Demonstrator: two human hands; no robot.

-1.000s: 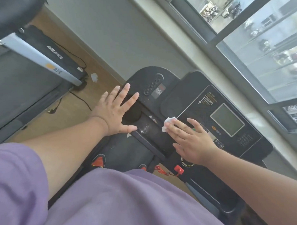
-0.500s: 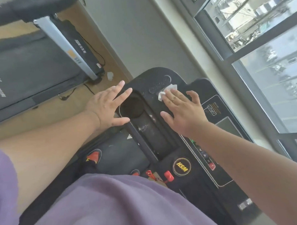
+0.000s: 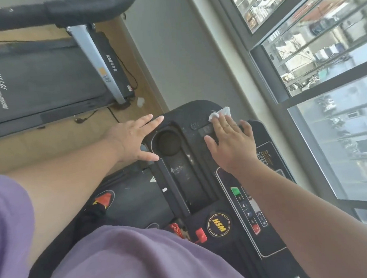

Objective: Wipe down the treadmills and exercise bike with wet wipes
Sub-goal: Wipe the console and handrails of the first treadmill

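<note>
My flat right hand (image 3: 230,141) has pushed the wipe (image 3: 220,113) up to the console (image 3: 190,109) top edge. Left hand (image 3: 134,138) stays open, bracing. Panel comes next.

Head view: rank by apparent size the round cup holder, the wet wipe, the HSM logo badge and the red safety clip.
1. Cup holder
2. HSM logo badge, though it sits nearer the camera
3. Wet wipe, partly hidden under the right hand
4. Red safety clip

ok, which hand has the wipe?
The right hand: its straight fingers press the white wipe onto the console. The left hand rests bare beside the cup holder.
</note>
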